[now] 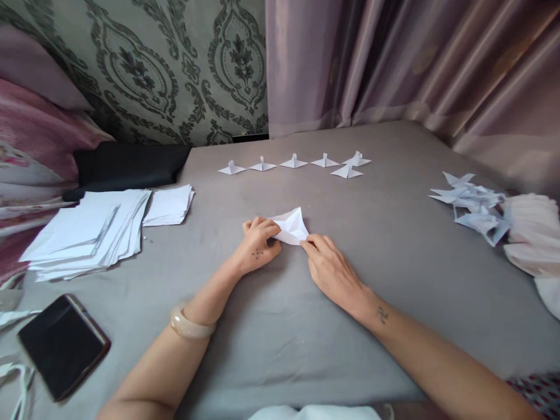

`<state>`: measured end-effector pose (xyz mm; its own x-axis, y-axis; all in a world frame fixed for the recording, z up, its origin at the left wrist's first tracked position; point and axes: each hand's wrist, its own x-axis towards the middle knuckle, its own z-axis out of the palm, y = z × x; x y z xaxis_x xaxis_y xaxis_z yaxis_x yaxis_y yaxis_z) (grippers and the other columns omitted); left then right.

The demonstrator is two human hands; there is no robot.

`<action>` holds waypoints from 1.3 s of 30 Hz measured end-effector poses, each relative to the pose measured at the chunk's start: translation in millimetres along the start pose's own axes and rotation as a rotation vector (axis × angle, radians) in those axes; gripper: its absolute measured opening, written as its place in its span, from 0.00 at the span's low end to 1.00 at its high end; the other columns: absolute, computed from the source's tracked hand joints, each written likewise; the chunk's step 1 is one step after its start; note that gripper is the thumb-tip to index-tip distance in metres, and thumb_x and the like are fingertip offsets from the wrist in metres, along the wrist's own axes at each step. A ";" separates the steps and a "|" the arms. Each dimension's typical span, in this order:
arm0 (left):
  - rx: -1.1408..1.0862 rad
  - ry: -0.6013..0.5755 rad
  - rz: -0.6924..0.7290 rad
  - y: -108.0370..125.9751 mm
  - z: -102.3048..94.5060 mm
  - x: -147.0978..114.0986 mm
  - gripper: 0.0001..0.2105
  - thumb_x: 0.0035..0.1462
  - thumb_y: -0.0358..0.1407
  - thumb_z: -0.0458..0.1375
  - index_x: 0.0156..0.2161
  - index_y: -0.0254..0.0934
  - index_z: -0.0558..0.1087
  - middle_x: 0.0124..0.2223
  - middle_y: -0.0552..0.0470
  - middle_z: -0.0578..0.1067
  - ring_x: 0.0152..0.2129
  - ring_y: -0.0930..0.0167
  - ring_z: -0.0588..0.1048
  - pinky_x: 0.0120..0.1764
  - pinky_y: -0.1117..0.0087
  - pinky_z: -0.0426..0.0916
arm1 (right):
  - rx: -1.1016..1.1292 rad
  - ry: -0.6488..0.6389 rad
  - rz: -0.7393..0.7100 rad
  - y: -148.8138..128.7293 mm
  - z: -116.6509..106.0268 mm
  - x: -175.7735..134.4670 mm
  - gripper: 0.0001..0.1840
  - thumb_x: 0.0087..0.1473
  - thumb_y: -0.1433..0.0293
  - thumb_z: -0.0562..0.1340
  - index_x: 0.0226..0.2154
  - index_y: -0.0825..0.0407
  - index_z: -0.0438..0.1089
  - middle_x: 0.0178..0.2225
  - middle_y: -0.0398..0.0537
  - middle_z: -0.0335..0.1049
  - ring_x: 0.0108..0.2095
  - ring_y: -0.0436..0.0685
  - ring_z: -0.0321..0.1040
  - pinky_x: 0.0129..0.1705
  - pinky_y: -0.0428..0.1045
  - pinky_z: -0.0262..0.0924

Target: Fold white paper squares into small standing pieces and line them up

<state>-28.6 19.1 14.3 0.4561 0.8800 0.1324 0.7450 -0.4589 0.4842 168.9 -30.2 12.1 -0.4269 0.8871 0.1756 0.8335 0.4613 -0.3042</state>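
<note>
A creased sheet of white paper [291, 224], partly folded, is held between my two hands near the middle of the grey cloth surface. My left hand [259, 242] pinches its left end, the fingers curled over the edge. At the lower right corner, my right hand [330, 265] grips the paper between thumb and fingertips. Beyond the hands stands a row of several folded paper figures [294, 161] with pointed wings. One more folded figure [347, 171] sits just in front of the row's right end.
Stacked white paper [91, 227] lies at the left, with a smaller paper stack [169, 205] beside it. A phone [64, 345] and white cables [20, 379] are nearer me. More folded paper pieces [475, 204] are heaped at the right, against bunched pale fabric [531, 233].
</note>
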 end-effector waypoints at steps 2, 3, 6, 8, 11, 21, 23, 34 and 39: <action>-0.010 0.002 0.022 0.5 1.6 1.2 0.09 0.49 0.25 0.50 0.33 0.37 0.71 0.37 0.50 0.75 0.40 0.66 0.66 0.45 0.60 0.54 | -0.004 -0.008 0.009 -0.4 0.7 0.1 0.19 0.56 0.83 0.48 0.42 0.53 0.68 0.41 0.54 0.66 0.39 0.58 0.62 0.41 0.52 0.62; -0.011 0.004 0.035 0.5 2.5 1.4 0.11 0.49 0.25 0.50 0.35 0.38 0.72 0.39 0.50 0.75 0.41 0.66 0.66 0.46 0.59 0.54 | -0.003 -0.011 0.011 -0.5 0.8 0.3 0.19 0.56 0.82 0.48 0.42 0.54 0.68 0.41 0.54 0.66 0.39 0.58 0.62 0.41 0.52 0.62; 0.036 0.044 0.079 -0.3 5.0 1.0 0.13 0.51 0.24 0.50 0.37 0.40 0.74 0.46 0.49 0.73 0.45 0.64 0.65 0.48 0.58 0.54 | -0.001 -0.012 -0.001 -0.8 0.4 0.9 0.19 0.57 0.81 0.48 0.44 0.54 0.68 0.41 0.54 0.66 0.40 0.58 0.62 0.41 0.52 0.62; 0.101 0.119 0.099 -0.3 7.1 0.6 0.13 0.54 0.26 0.52 0.40 0.42 0.74 0.53 0.48 0.68 0.50 0.61 0.61 0.50 0.56 0.53 | -0.010 -0.008 -0.012 -0.8 0.1 1.0 0.19 0.58 0.81 0.48 0.45 0.54 0.68 0.42 0.54 0.66 0.40 0.59 0.62 0.42 0.53 0.62; 0.185 0.253 0.096 1.4 11.6 0.5 0.18 0.57 0.32 0.54 0.53 0.43 0.65 0.61 0.41 0.57 0.56 0.57 0.56 0.53 0.53 0.52 | -0.033 -0.017 -0.011 -1.3 -0.1 0.8 0.19 0.58 0.81 0.48 0.46 0.54 0.68 0.42 0.55 0.66 0.40 0.59 0.62 0.41 0.53 0.63; 0.108 0.231 0.267 5.1 19.1 -5.9 0.05 0.63 0.32 0.49 0.43 0.37 0.65 0.43 0.46 0.72 0.39 0.68 0.70 0.40 0.65 0.63 | -0.006 -0.047 0.001 -1.4 -1.9 0.9 0.19 0.57 0.81 0.48 0.44 0.54 0.69 0.42 0.54 0.66 0.42 0.58 0.61 0.44 0.52 0.62; 0.084 0.169 0.305 4.7 19.9 -6.4 0.07 0.64 0.30 0.47 0.42 0.36 0.67 0.43 0.46 0.73 0.38 0.69 0.70 0.40 0.66 0.63 | 0.013 -0.051 -0.004 -0.2 -3.4 0.5 0.19 0.57 0.81 0.48 0.43 0.54 0.70 0.42 0.54 0.66 0.41 0.58 0.61 0.44 0.53 0.62; 0.185 0.033 0.353 6.9 16.2 -8.2 0.13 0.63 0.28 0.47 0.44 0.34 0.73 0.40 0.45 0.75 0.38 0.67 0.72 0.39 0.66 0.68 | 0.527 -0.112 0.190 32.2 -20.2 6.2 0.19 0.50 0.79 0.52 0.31 0.48 0.77 0.45 0.44 0.72 0.35 0.50 0.70 0.40 0.47 0.62; 0.242 -0.017 0.364 9.5 12.8 -9.3 0.14 0.63 0.30 0.46 0.45 0.34 0.73 0.40 0.45 0.75 0.40 0.66 0.71 0.40 0.66 0.68 | 0.613 -0.129 0.305 41.2 -19.4 9.6 0.17 0.48 0.76 0.53 0.27 0.47 0.77 0.44 0.42 0.74 0.35 0.50 0.71 0.39 0.47 0.62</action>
<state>-19.5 5.0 6.6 0.7165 0.6544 0.2416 0.6258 -0.7560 0.1919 206.0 -3.0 19.4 -0.2749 0.9560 -0.1026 0.5903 0.0835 -0.8029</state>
